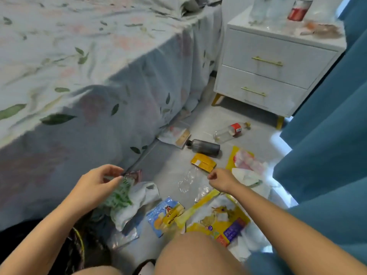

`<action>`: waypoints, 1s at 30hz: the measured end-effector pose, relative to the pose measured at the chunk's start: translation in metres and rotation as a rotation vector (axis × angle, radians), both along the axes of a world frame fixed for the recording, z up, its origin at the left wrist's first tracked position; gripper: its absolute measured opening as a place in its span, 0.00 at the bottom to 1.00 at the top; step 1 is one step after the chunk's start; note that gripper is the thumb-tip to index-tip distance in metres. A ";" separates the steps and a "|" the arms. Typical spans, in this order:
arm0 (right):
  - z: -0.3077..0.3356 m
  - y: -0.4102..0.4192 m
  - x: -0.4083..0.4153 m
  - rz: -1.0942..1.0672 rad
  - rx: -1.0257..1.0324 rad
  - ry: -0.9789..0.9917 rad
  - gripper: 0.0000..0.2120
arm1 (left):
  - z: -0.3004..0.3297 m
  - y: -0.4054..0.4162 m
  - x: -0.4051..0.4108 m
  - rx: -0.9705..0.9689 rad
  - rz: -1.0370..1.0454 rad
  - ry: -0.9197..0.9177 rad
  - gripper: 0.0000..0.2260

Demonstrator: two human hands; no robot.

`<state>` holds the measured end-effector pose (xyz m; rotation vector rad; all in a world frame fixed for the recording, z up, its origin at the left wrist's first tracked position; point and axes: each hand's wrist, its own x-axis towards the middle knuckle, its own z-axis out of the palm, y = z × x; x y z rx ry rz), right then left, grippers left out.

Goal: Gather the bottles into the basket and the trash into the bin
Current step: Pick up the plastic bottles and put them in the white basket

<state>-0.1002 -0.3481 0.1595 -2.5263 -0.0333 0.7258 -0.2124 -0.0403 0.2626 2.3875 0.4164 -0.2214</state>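
Bottles on the floor beyond both hands: a dark bottle (203, 147) lying on its side, cap toward the bed, and a clear bottle (230, 132) with a red label just behind it, also on its side, near the nightstand foot. More clear bottles (260, 10) upright on top of the nightstand (268, 62), beside a red-labelled cup (298, 9) and some crumpled wrappers (319, 29). No basket or bin clearly made out; only a dark bag-like shape (79, 245) at the lower left, contents impossible to tell. Left hand (97, 185) raised over a white and green plastic bag (127, 199), thumb and fingertips pinching its dark top edge. Right hand (220, 178) loosely curled, thumb against forefinger; whether anything thin is pinched there cannot be told. Directly beside the right fingers a piece of clear film (187, 181) and a flattened gold packet (203, 162), the packet lying between that hand and the dark bottle. Further right a yellow wrapper with pink and white crumpled plastic (246, 161) and a white tissue (248, 177). Nearer the knees a blue snack packet (160, 215) and a large yellow bag (218, 217) printed with a chick, overlapping each other. Flat packaging (175, 134) tucked against the bed skirt (139, 100), just left of the dark bottle. Blue curtain (327, 135) hanging along the right side.
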 end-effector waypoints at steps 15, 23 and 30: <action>-0.141 -0.019 0.151 -0.055 -0.062 -0.261 0.24 | -0.142 -0.017 0.174 -0.065 -0.140 0.198 0.05; -0.182 -0.001 0.233 0.167 -0.274 -0.255 0.41 | -0.204 -0.035 0.222 -0.054 -0.145 0.241 0.07; -0.200 0.001 0.246 0.121 -0.231 -0.284 0.37 | -0.226 -0.041 0.238 -0.227 -0.019 0.236 0.02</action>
